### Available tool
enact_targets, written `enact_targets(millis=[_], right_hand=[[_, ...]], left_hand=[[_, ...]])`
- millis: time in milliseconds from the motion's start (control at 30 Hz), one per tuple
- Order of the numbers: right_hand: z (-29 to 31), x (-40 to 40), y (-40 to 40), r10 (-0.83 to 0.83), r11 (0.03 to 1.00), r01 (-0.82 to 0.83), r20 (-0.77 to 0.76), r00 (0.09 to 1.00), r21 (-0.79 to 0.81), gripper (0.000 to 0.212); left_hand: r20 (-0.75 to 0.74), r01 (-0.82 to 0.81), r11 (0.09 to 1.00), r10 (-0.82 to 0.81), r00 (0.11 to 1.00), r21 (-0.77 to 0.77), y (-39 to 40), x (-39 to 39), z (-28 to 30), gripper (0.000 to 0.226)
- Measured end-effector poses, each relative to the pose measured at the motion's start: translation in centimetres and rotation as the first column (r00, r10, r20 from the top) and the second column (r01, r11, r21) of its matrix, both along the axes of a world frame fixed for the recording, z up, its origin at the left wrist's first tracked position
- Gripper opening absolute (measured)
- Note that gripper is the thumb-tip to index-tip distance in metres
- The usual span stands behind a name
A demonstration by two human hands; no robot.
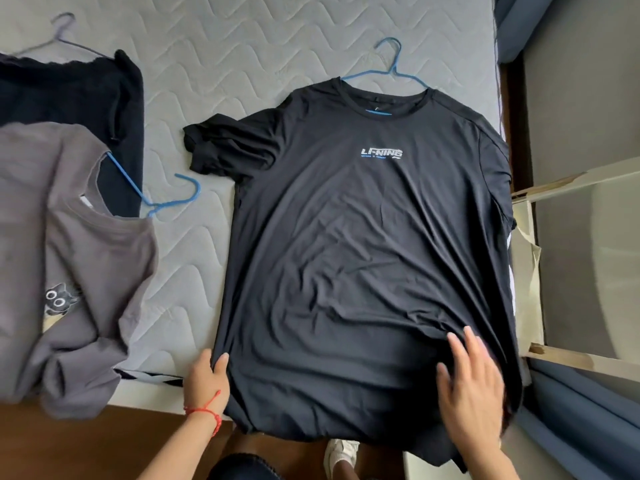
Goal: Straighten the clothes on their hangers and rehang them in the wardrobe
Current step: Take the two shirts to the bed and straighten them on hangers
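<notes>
A black T-shirt with a white chest logo lies flat, front up, on the grey quilted mattress. A blue wire hanger sits inside its collar, hook pointing away from me. My left hand pinches the shirt's lower left side edge near the hem. My right hand lies flat, fingers spread, on the lower right of the shirt, blurred with motion; the cloth is bunched just above its fingers. The hem hangs over the mattress's near edge.
A grey T-shirt on another blue hanger lies crumpled at the left, overlapping a dark garment on a pale wire hanger. A light wooden frame and blue fabric stand right of the bed. Wooden floor lies below.
</notes>
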State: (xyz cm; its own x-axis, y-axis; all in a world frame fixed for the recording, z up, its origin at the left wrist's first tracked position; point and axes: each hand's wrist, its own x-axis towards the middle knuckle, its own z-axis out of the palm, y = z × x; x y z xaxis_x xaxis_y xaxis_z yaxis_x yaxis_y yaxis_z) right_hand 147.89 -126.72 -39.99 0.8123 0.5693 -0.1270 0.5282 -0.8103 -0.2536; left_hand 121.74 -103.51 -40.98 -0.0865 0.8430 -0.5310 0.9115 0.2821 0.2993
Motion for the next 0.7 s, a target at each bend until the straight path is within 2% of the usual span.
enact_targets(millis=[67, 133, 200, 267, 333, 433, 500, 600, 700], right_hand=[[-1.5, -1.8, 0.9, 0.009, 0.996, -0.014, -0.058, 0.998, -0.085, 0.053], [-2.3, -2.9, 1.7, -0.184, 0.978, 0.172, -0.094, 0.978, -0.121, 0.059], [-1.9, -3.7, 3.3, -0.378, 0.924, 0.368, -0.095, 0.921, -0.108, 0.061], [-1.2, -5.0, 6.0, -0.419, 0.908, 0.415, -0.058, 0.906, -0.062, 0.058], [-0.6, -7.6, 9.6, -0.242, 0.97, 0.242, -0.001, 0.97, 0.017, 0.052], [0.3, -12.9, 17.1, 0.034, 0.986, -0.006, -0.163, 0.986, 0.166, 0.046], [1.2, -16.3, 22.2, 0.118, 0.977, -0.05, -0.328, 0.937, 0.208, 0.046], [1.8, -20.5, 29.1, 0.172, 0.975, -0.06, -0.557, 0.813, 0.213, 0.035], [1.5, -22.8, 34.6, 0.094, 0.991, 0.001, -0.694, 0.714, 0.135, 0.032]], left_hand=[[0.001, 0.003, 1.0, -0.003, 1.0, -0.006, 0.1, -0.2, -0.3, 0.038], [0.004, 0.027, 0.999, -0.027, 1.0, -0.022, 0.5, -0.7, -0.3, 0.036], [0.018, 0.069, 0.997, -0.068, 0.998, -0.022, 1.2, -1.1, 0.2, 0.03], [0.083, 0.109, 0.994, -0.109, 0.991, 0.008, 2.6, -1.9, 1.1, 0.022], [0.197, 0.174, 0.977, -0.197, 0.961, 0.127, 5.1, -2.8, 1.8, 0.02], [0.284, 0.312, 0.886, -0.415, 0.865, 0.344, 10.6, -4.7, 2.4, 0.02], [0.277, 0.363, 0.825, -0.505, 0.817, 0.434, 15.1, -5.8, 2.5, 0.014], [0.187, 0.416, 0.743, -0.577, 0.795, 0.525, 22.5, -7.0, 2.8, 0.012], [0.093, 0.471, 0.673, -0.622, 0.777, 0.57, 29.7, -6.9, 3.1, 0.024]])
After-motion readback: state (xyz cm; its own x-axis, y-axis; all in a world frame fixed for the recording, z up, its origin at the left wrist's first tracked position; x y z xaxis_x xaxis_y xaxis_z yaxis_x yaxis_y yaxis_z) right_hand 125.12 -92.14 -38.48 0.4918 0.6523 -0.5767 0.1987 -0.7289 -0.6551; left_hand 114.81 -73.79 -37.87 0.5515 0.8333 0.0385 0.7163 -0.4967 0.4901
